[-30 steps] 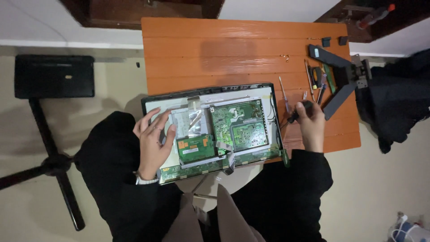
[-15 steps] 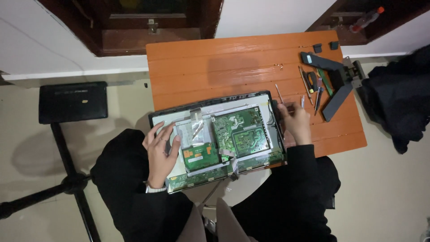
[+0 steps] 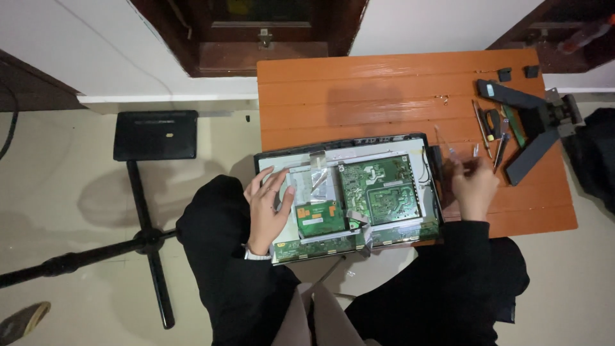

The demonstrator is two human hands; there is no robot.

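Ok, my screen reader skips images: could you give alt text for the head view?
Seen from above, a person's left hand lies flat on an opened monitor with green circuit boards on an orange table. The blurred right hand is beside small tools.

The whole scene is now seen shifted toward the right of the frame, so more of the black stand (image 3: 155,134) and floor at the left is shown. The right hand (image 3: 473,186), earlier seen gripping a tool beside the opened monitor (image 3: 349,189), is blurred at the panel's right edge. The left hand (image 3: 266,208) is seen with its fingers spread wider.
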